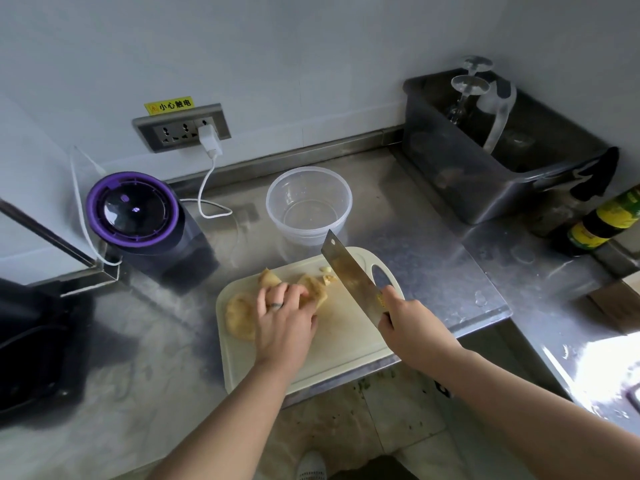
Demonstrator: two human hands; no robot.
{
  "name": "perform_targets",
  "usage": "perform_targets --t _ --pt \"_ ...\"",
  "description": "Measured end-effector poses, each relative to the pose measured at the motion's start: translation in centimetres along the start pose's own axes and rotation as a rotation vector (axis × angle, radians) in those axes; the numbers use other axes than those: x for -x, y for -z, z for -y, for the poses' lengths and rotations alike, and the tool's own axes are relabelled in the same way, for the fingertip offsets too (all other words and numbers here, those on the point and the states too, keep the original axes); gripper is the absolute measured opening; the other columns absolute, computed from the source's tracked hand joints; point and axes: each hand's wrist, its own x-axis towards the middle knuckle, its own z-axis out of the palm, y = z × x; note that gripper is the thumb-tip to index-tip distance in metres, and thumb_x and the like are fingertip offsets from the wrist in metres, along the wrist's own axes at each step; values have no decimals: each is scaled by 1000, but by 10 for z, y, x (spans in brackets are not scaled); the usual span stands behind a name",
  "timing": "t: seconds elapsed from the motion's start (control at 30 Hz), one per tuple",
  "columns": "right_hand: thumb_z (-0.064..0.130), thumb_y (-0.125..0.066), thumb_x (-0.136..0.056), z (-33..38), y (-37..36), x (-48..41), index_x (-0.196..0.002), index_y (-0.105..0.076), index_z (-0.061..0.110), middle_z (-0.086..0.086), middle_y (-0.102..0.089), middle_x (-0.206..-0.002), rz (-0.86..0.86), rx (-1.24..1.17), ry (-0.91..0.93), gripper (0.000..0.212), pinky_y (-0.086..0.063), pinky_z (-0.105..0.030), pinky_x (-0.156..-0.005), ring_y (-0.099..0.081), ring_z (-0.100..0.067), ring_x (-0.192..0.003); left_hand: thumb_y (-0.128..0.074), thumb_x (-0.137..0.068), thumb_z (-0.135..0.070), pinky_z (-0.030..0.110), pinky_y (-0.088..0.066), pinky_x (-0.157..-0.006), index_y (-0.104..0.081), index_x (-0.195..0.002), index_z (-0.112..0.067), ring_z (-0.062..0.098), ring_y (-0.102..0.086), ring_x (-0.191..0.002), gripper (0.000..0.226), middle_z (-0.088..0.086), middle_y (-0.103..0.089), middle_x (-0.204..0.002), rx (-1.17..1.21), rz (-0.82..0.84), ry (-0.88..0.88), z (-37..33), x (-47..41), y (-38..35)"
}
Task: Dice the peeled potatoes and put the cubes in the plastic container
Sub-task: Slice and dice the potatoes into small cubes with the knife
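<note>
Peeled yellow potatoes lie on a cream cutting board [346, 344]: one potato [239, 318] at the board's left, others under and beyond my left hand [285, 315], whose curled fingers hold a potato piece [313, 289] down. A few small cut bits [327, 277] lie near the board's far edge. My right hand [401, 322] grips the handle of a cleaver [349, 277], its blade raised and tilted just right of the potato. The clear plastic container [309, 204] stands behind the board with nothing in it.
A purple-lidded appliance [138, 216] stands at the left, its white cable running to a wall socket [181, 128]. A grey bin [491, 157] with upturned glasses sits at the back right, bottles [602, 223] beside it. A dark sink [31, 351] lies at the far left.
</note>
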Motion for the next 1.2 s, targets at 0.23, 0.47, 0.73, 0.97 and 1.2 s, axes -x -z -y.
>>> perform_targets --t 0.23,0.47,0.73,0.97,1.2 --pt "14 -32 -100 -3 5 -1 -145 -24 18 4 -52 -70 1 8 45 46 -43 -25 -51 -52 -10 -55 -89 -54 -31 42 -30 -96 -74 -77 -29 22 -57 -92 27 -8 -63 -90 39 84 197 -17 1 4" --pt "15 -31 -99 -13 13 -2 -152 -12 22 2 -54 -68 21 35 56 57 -48 -29 -50 -55 -14 -56 -87 -53 -44 39 -28 -86 -72 -73 -28 23 -55 -88 29 -4 -60 -89 -63 162 287 -27 -2 0" --pt "17 -33 -102 -25 19 2 -142 -25 18 0 -57 -73 32 67 38 41 -48 -26 -50 -57 -12 -59 -80 -57 -39 36 -27 -73 -71 -68 -25 26 -54 -77 20 -4 -58 -82 -23 133 273 -29 -15 3" --pt "15 -35 -101 -34 11 14 -137 -29 17 -1 -57 -70 53 51 20 37 -42 -23 -47 -56 -14 -57 -63 -85 -36 25 -42 -57 -64 -82 -21 13 -60 -74 15 -6 -65 -76 753 520 753 -48 4 16" --pt "20 -34 -101 -34 -4 31 -120 -34 18 -5 -63 -78 95 59 8 19 -53 -36 -58 -61 -20 -63 -73 -81 -39 30 -49 -75 -52 -115 -15 17 -62 -95 46 -5 -63 -105 541 735 560 -34 0 20"
